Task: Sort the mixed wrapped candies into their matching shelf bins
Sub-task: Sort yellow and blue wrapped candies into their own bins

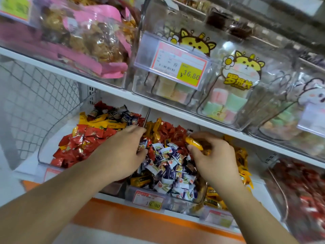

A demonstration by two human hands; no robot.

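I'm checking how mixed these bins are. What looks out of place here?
The middle bin holds mostly white-and-purple candies, yet red candies pile at its back and a yellow one lies near its front. The right hand pinches another yellow candy above it.

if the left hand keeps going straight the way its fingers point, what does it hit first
Most likely the heap of red foil-wrapped candies at the back of the middle clear plastic bin. The left hand points up and right over the white-and-purple wrapped candies. Depth is unclear, so it could brush the clear divider instead.
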